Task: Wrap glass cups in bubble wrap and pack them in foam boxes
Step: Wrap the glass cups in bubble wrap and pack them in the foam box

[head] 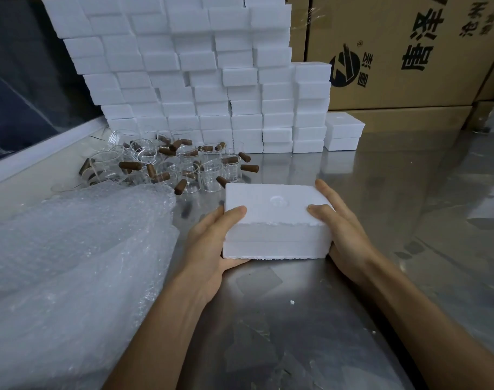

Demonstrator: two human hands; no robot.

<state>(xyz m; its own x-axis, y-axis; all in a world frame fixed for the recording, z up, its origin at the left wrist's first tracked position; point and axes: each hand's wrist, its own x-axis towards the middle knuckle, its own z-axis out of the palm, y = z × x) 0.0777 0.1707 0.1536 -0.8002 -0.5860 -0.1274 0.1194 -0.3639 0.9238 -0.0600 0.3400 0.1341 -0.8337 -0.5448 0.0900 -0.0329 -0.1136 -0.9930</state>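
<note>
Closed foam box (274, 223) on table, gripped between left hand (209, 246), right hand (341, 229) fingers.

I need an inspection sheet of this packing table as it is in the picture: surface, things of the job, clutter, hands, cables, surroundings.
Surface: metal table, shiny, with small white crumbs near the front.
Job's things: closed foam box held at the centre; glass cups with brown handles grouped behind; bubble wrap heaped at left; foam box stack at the back.
Clutter: nothing seen beyond the crumbs.
Grippers: left hand grips the box's left end; right hand grips its right end.
Cables: nothing seen.
Surroundings: printed cardboard cartons at back right; dark panel at left.
</note>
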